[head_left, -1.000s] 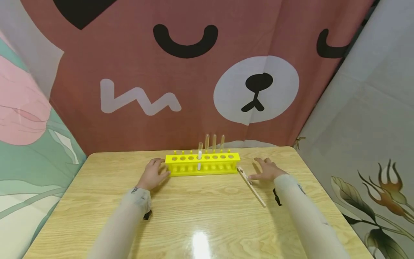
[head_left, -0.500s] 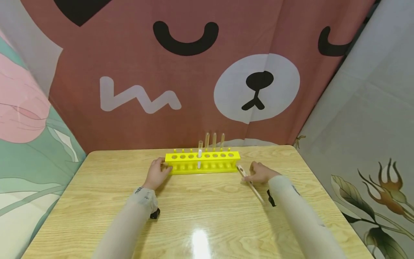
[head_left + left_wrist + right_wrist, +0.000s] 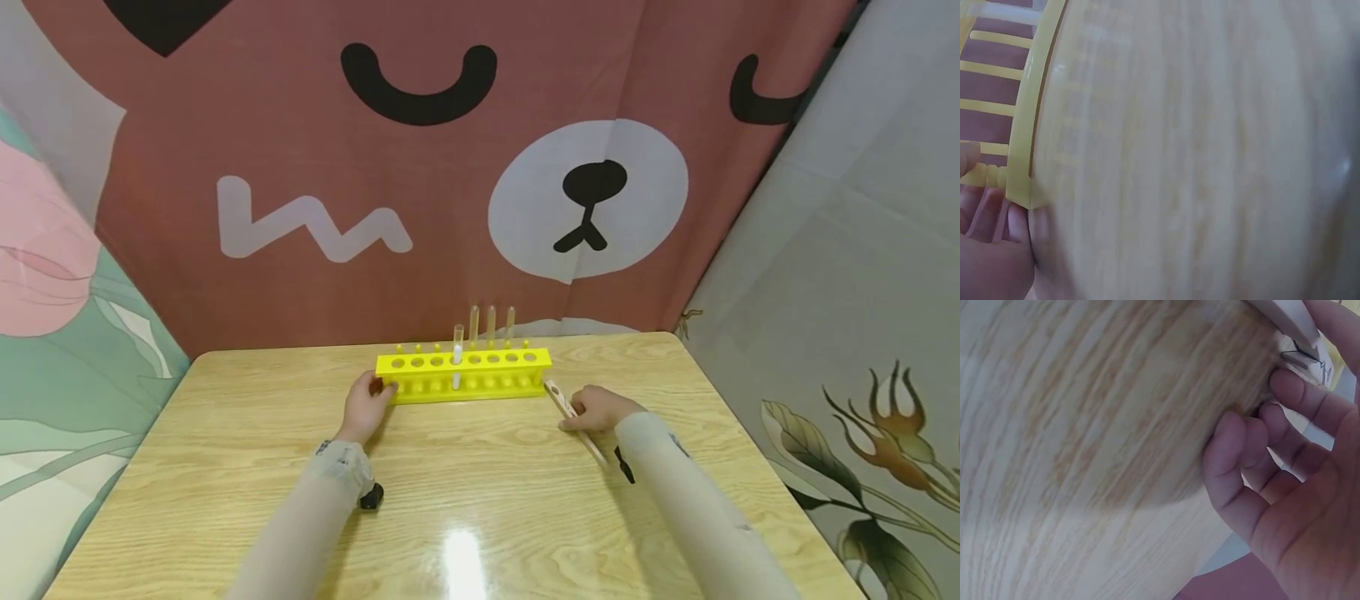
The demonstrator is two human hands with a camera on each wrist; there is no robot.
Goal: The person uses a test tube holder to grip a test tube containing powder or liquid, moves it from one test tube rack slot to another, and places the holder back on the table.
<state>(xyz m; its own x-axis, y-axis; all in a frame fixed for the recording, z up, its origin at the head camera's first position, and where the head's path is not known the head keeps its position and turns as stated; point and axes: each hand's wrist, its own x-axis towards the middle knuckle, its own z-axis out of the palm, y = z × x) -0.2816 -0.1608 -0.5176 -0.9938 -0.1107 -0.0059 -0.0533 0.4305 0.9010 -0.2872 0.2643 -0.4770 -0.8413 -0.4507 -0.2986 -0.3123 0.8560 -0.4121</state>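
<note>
Pale wood meets the curled fingers of the right hand (image 3: 596, 408), which pinches a test tube clamp (image 3: 561, 398) between thumb and fingertips; how firmly, the views do not show. Fitted to the clamp, a thin metal wire (image 3: 1302, 357) shows beside the fingers. The clamp lies slantwise on the table (image 3: 465, 467), its far end just beside the right end of a yellow test tube rack (image 3: 427, 372); whether the two touch I cannot tell.

At the rack's other end, the left hand (image 3: 365, 407) is bent round the end post, thumb at the front and fingers behind, so that it grips the rack. The rack stands upright near the back of the table. Its top plate has a row of holes, and in the fourth from the left stands a test tube with white contents (image 3: 457, 355), its upper part clear. Behind the plate, three clear test tubes (image 3: 492, 325) rise side by side, rounded ends up.

Pale sleeves (image 3: 697, 500) cover both forearms. Beyond the table hangs a reddish-brown curtain (image 3: 420, 167) printed with a cartoon bear, flanked by flower-patterned curtains (image 3: 795, 250).
</note>
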